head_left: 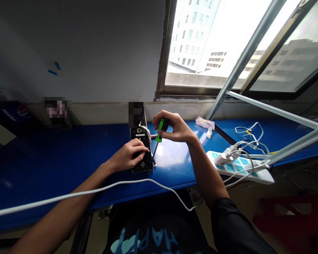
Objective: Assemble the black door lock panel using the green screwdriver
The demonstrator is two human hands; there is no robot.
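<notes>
My right hand [176,127] is closed around the green and black handle of a screwdriver [159,138]. The shaft slants down to the right edge of a black box-shaped device [141,169], near its lower half; I cannot make out what the tip touches. Across the face of this device lies my left hand [129,154], its fingers curled and gripping it. The device has round metal fittings, a white label and a white cable [146,131] along its upper right side. My left fingers hide the middle of its face.
On the blue table [100,141], a white power strip [238,167] with plugs and cords lies at right. A white cable [145,180] crosses in front of my forearm. Metal frame bars [254,26] rise by the window. A small plastic packet [204,123] lies near the wall.
</notes>
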